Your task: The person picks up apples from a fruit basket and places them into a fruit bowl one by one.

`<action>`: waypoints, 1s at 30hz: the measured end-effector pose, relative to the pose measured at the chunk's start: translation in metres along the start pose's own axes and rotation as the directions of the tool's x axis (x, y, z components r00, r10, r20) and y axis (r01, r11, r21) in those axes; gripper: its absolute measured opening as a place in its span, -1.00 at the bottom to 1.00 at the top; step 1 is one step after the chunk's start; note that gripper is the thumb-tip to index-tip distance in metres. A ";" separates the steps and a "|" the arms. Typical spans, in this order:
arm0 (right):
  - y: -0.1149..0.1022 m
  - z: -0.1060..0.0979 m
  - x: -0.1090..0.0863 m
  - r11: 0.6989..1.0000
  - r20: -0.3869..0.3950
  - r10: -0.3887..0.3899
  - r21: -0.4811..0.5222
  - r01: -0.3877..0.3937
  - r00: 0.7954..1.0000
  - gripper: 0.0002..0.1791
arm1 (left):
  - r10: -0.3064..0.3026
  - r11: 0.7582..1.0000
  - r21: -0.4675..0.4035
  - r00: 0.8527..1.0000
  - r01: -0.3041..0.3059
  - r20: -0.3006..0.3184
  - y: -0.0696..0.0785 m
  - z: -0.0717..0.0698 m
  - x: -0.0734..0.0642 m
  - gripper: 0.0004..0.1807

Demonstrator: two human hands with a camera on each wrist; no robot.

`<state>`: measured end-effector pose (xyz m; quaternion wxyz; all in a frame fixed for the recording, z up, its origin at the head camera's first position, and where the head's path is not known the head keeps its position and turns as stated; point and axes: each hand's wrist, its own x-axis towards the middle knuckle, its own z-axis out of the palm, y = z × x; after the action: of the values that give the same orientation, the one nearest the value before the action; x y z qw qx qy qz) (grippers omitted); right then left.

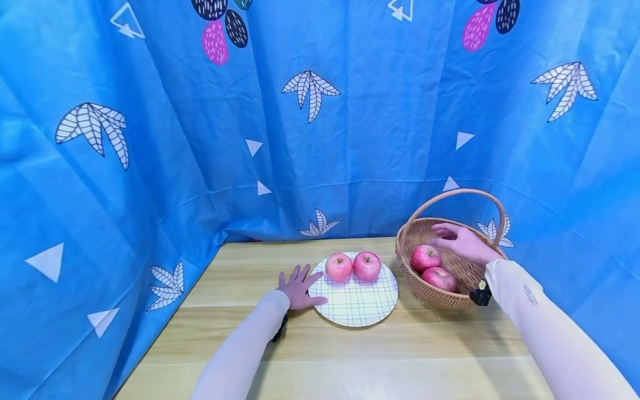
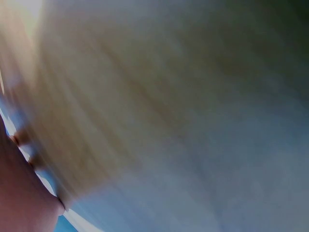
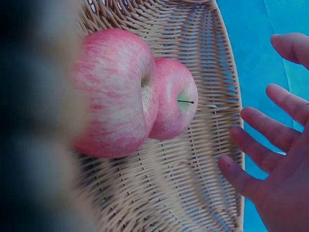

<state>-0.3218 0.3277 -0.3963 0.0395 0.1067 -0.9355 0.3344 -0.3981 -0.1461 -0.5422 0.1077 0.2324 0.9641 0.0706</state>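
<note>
My right hand (image 1: pixel 461 242) hovers over the wicker basket (image 1: pixel 420 289), its fingers spread and holding nothing. Below and left of it, two red apples lie in the basket: a rear apple (image 1: pixel 426 258) and a front apple (image 1: pixel 440 279). In the right wrist view, a gap separates the fingers from the large near apple (image 3: pixel 116 94) and the smaller apple (image 3: pixel 175 99). My left hand (image 1: pixel 298 291) lies at the left rim of a white checked plate (image 1: pixel 355 305), fingers fanned out, thumb over the rim. On the plate, a left apple (image 1: pixel 339 267) sits beside a right apple (image 1: pixel 367 266).
The basket's tall arched handle (image 1: pixel 457 191) rises behind my right hand. A light wooden table (image 1: pixel 330 347) carries the plate and basket. A blue patterned curtain (image 1: pixel 315 161) hangs close behind and along both sides. The left wrist view shows mostly a blurred tabletop (image 2: pixel 111 106).
</note>
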 end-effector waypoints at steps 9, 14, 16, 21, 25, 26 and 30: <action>0.003 -0.001 0.000 1.000 -0.004 0.001 0.003 -0.001 1.000 -0.33 | -0.002 1.000 -0.006 1.000 0.002 -0.014 -0.003 0.003 0.003 0.09; 0.004 0.002 -0.001 1.000 0.009 -0.005 0.000 0.005 1.000 -0.36 | -0.002 1.000 -0.004 1.000 0.002 -0.014 -0.003 0.003 0.003 0.09; 0.005 0.004 -0.002 1.000 0.019 -0.014 -0.008 0.015 1.000 -0.36 | 0.004 1.000 -0.006 1.000 -0.004 -0.016 -0.004 0.003 0.004 0.09; 0.009 0.011 -0.005 1.000 0.034 -0.020 -0.010 0.020 0.999 -0.35 | 0.013 1.000 -0.004 1.000 -0.014 -0.012 -0.005 0.003 0.004 0.08; 0.011 0.017 -0.009 1.000 0.040 -0.004 -0.001 0.004 0.999 -0.34 | 0.018 1.000 -0.013 1.000 -0.018 -0.012 -0.002 0.000 0.001 0.06; 0.012 0.018 -0.011 1.000 0.043 -0.005 -0.005 0.005 0.999 -0.34 | 0.019 1.000 -0.015 1.000 -0.019 -0.015 -0.001 -0.001 0.000 0.06; 0.019 0.022 -0.015 1.000 0.055 0.001 -0.006 -0.001 0.998 -0.33 | 0.030 0.999 -0.013 0.999 -0.030 -0.022 0.000 -0.004 -0.004 0.05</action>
<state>-0.3114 0.3307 -0.4267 0.0138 0.1153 -0.9373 0.3286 -0.3950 -0.1480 -0.5379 0.0977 0.2453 0.9611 0.0811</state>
